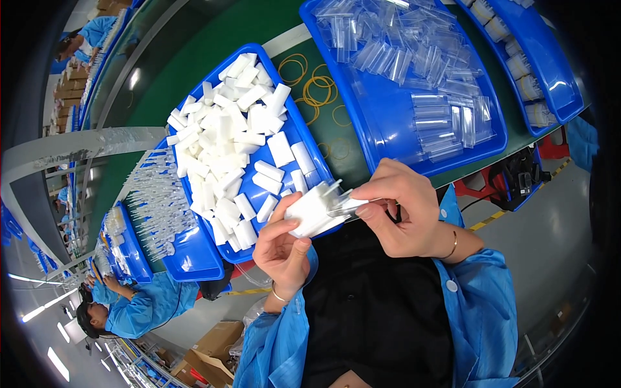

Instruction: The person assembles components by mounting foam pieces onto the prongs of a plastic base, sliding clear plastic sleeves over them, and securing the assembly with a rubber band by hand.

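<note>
Both hands, left [283, 249] and right [402, 208], grip white plug [312, 210] with clear sleeve [343, 202] above blue tray [304, 139].

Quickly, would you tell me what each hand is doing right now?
Left hand: closed on a small white block.
Right hand: pinching a clear plastic sleeve at the block.

From here I can't tell where the white block [310, 210] ends, since my left hand [284, 249] covers its lower side and my right hand [401, 210] hides the far end of the clear sleeve [346, 204]. The blue tray [550, 71] at the upper right is cut off by the picture's edge, and its small containers are too blurred to make out.
</note>
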The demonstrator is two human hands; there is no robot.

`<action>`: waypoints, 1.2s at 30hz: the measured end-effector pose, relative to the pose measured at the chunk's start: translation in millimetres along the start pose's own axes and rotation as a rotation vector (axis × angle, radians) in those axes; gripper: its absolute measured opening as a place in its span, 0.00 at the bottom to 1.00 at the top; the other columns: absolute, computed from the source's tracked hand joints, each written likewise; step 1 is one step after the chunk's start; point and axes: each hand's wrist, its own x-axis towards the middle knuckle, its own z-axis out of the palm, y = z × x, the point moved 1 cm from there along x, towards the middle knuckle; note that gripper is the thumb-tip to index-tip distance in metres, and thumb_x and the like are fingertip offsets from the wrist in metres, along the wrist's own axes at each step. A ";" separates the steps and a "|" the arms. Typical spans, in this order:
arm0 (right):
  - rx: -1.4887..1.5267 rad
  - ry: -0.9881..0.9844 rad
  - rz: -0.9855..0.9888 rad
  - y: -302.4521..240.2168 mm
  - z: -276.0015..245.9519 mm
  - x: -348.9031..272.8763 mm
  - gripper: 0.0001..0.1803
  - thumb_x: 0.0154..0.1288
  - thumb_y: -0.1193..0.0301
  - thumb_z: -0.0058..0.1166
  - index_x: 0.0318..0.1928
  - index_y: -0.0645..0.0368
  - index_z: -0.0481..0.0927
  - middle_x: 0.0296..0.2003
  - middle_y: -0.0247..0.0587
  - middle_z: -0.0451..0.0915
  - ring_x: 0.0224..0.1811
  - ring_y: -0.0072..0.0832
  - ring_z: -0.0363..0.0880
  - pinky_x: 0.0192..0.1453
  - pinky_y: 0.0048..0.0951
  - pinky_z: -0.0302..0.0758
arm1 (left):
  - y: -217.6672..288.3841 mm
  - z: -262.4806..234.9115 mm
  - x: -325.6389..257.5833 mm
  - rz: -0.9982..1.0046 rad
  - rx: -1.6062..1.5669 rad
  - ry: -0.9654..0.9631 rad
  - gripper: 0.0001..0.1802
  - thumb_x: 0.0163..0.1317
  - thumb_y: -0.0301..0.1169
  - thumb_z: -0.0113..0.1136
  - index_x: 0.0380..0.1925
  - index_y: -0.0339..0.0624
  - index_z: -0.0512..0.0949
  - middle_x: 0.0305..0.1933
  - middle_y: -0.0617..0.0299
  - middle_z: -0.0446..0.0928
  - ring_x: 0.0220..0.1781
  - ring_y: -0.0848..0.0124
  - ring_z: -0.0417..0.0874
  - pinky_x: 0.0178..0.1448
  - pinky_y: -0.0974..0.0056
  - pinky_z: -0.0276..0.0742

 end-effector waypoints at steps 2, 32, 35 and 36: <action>0.018 0.049 -0.025 5.3 5.7 -5.1 0.09 0.49 0.79 0.60 0.32 0.62 0.76 0.18 0.35 0.70 0.16 0.22 0.64 0.19 0.21 0.58 | 2.5 2.4 2.9 -0.011 0.034 -0.037 0.13 0.54 0.23 0.60 0.40 0.34 0.73 0.56 0.36 0.67 0.57 0.56 0.71 0.59 0.60 0.66; 0.352 0.036 0.228 2.2 19.5 -21.4 0.04 0.58 0.76 0.54 0.35 0.61 0.75 0.22 0.32 0.70 0.17 0.15 0.59 0.21 0.18 0.53 | 7.9 5.2 3.8 0.054 0.300 0.005 0.10 0.45 0.23 0.66 0.31 0.36 0.80 0.51 0.40 0.70 0.54 0.55 0.72 0.57 0.58 0.66; 0.364 -0.051 0.205 1.8 19.1 -22.3 0.05 0.64 0.76 0.47 0.38 0.65 0.72 0.23 0.33 0.68 0.23 0.17 0.59 0.26 0.19 0.55 | 9.2 5.0 4.1 0.066 0.279 0.011 0.11 0.43 0.21 0.67 0.30 0.36 0.80 0.51 0.41 0.70 0.53 0.56 0.73 0.56 0.59 0.67; 0.365 -0.045 0.185 2.3 19.7 -22.8 0.05 0.63 0.76 0.48 0.38 0.65 0.72 0.24 0.34 0.68 0.23 0.18 0.59 0.26 0.19 0.55 | 9.8 5.5 4.5 0.084 0.291 0.016 0.12 0.42 0.20 0.66 0.30 0.36 0.79 0.50 0.41 0.71 0.52 0.56 0.73 0.56 0.59 0.67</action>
